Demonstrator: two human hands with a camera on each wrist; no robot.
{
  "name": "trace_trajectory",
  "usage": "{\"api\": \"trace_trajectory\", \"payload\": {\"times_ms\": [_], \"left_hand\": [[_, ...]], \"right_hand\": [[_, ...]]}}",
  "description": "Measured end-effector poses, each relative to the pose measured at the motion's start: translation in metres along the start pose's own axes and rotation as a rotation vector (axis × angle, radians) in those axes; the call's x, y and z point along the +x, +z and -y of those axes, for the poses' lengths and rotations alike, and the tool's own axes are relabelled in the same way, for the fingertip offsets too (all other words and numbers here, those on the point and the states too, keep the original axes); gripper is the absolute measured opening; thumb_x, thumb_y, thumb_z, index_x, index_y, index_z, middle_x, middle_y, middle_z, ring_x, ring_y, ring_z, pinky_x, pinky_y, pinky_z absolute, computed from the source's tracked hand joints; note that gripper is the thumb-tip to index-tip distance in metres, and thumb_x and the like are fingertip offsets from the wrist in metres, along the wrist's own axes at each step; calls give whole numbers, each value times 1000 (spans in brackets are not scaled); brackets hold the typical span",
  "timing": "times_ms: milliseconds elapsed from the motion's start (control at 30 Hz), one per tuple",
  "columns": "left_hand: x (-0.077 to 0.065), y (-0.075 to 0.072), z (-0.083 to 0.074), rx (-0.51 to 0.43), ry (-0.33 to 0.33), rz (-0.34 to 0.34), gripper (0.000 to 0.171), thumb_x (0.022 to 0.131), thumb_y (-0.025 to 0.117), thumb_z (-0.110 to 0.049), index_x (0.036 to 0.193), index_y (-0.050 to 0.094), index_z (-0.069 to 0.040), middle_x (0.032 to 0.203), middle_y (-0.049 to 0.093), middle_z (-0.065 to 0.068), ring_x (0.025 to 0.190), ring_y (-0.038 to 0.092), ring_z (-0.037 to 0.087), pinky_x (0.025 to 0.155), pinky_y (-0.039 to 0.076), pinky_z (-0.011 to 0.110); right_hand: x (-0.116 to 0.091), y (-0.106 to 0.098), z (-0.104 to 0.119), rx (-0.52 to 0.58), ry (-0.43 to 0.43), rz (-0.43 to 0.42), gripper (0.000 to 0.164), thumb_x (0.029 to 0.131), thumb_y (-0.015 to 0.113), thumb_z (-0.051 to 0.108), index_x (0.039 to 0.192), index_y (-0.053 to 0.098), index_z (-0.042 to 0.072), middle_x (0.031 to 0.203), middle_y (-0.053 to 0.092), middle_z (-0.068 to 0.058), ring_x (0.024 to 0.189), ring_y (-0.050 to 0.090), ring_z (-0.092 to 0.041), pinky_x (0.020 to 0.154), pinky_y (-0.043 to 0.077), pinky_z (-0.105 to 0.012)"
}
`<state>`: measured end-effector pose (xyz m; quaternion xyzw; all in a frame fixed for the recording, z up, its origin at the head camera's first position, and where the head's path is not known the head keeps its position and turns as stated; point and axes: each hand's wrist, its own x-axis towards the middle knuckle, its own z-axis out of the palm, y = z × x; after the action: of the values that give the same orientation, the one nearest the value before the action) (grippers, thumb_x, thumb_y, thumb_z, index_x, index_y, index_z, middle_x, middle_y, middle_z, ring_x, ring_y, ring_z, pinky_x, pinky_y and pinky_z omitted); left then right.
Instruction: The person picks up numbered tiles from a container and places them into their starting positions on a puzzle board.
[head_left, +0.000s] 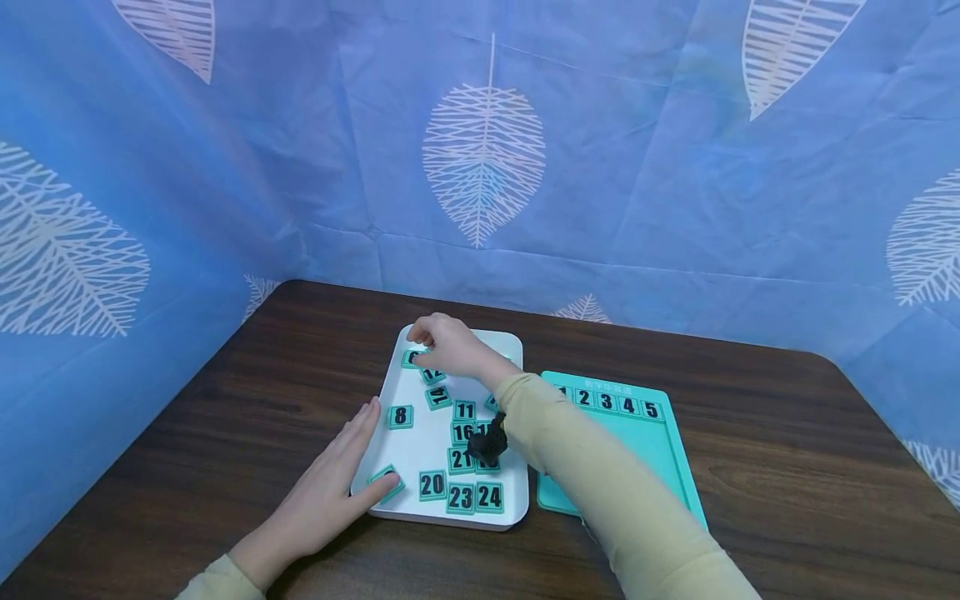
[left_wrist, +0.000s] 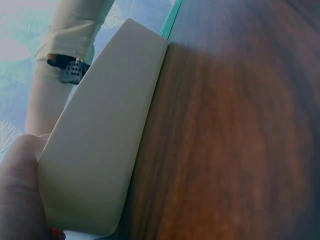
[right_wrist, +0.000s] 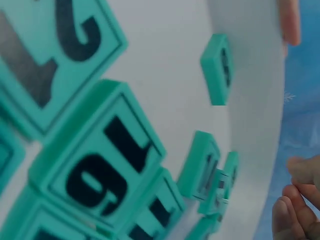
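My left hand [head_left: 330, 483] rests at the near left edge of a white tray [head_left: 401, 521], fingers extended along its side. Its thumb reaches over the rim onto a turned number tile [head_left: 387, 482], whose number it partly covers. In the left wrist view, that hand [left_wrist: 22, 185] touches the tray's outer wall [left_wrist: 105, 130]. My right hand [head_left: 453, 348] is over the tray's far left part, fingers bent and thumb beside the 6 tile [head_left: 409, 358]. The right wrist view shows this hand's fingertips [right_wrist: 287, 205] close together, with no tile visible between them.
Several green tiles, among them 8 [head_left: 401, 417], 20 [head_left: 432, 485] and 24 [head_left: 490, 497], lie in the tray. To its right is a green board [head_left: 637, 450] with tiles 1 to 5 along its top row. A blue leaf-print curtain [head_left: 600, 208] hangs behind the brown table [head_left: 795, 467].
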<state>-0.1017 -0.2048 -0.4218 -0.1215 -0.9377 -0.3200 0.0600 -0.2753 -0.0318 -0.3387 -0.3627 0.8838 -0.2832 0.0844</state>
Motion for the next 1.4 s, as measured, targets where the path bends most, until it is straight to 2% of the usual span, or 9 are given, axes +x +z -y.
{"api": "trace_trajectory", "payload": {"times_ms": [267, 767, 1100, 1400], "left_hand": [[0, 0, 0, 8, 0, 3, 86, 91, 53, -58, 155, 15, -15, 159, 14, 3, 143, 16, 29, 105, 23, 63], [-1, 1, 0, 7, 1, -4, 85, 91, 53, -58, 155, 14, -17, 159, 14, 4, 143, 16, 29, 105, 23, 63], [0, 1, 0, 9, 4, 3, 86, 91, 53, -58, 155, 13, -16, 159, 13, 4, 143, 15, 29, 106, 23, 62], [-1, 0, 0, 4, 13, -1, 85, 91, 55, -55, 155, 12, -18, 159, 14, 4, 143, 16, 29, 106, 23, 61]], "right_hand": [[9, 15, -6, -19, 59, 4, 38, 89, 67, 9, 125, 59, 0, 120, 58, -11, 107, 56, -22, 89, 47, -30], [19, 29, -14, -123, 85, 35, 47, 89, 66, 10, 134, 53, 2, 133, 55, -10, 122, 51, -22, 99, 43, -32], [19, 31, -13, -178, 75, 68, 37, 87, 69, 8, 124, 62, 3, 119, 63, -9, 111, 56, -20, 93, 45, -29], [17, 31, -4, -215, 65, 112, 37, 87, 69, 7, 123, 62, 4, 119, 63, -8, 105, 56, -18, 90, 46, -27]]}}
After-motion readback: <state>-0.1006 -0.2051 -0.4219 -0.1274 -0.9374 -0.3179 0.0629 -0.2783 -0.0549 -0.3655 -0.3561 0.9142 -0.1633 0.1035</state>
